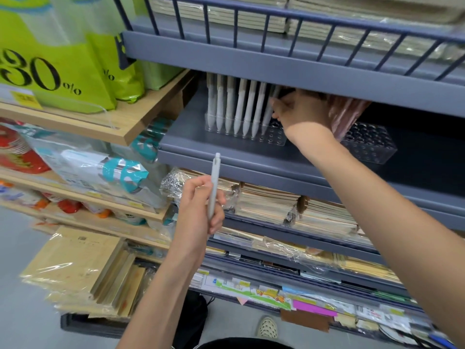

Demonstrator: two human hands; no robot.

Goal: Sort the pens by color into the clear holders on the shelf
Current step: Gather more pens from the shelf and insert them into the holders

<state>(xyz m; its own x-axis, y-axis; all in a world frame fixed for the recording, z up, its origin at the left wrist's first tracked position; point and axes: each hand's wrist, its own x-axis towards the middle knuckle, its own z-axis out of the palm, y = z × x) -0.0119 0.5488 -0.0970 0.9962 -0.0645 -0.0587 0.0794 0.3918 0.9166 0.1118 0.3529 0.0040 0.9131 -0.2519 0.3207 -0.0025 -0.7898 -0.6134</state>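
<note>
Nearest to where the person stands, a patterned shoe (268,326) shows on the floor between the two forearms. The left hand (201,207) is raised in front of the shelving with its fingers curled round the lower half of a white pen (214,182). The pen stands nearly upright with its clicker end up, out in the open air just below the front lip of the grey shelf (226,153).

Beyond the left hand, stacks of wrapped notebooks (266,205) fill the tier underneath. The right arm stretches up and into the grey shelf. There the right hand (299,109) sits between the two clear holders, its fingertips tucked under the edge of the tier above. I cannot tell how its fingers lie or whether it grips anything.

The left holder (275,140) carries a row of white pens (239,104) standing tip down, and the hand is right at the end of that row. Just behind the wrist, a cluster of pink pens (346,117) rises at the near end of the right holder (372,147); most of that holder's holes are bare.

Further off to the left, green bags (63,71) sit on a wooden shelf (120,127). Overhead, a blue railing (276,18) fronts more stacked notebooks.
</note>
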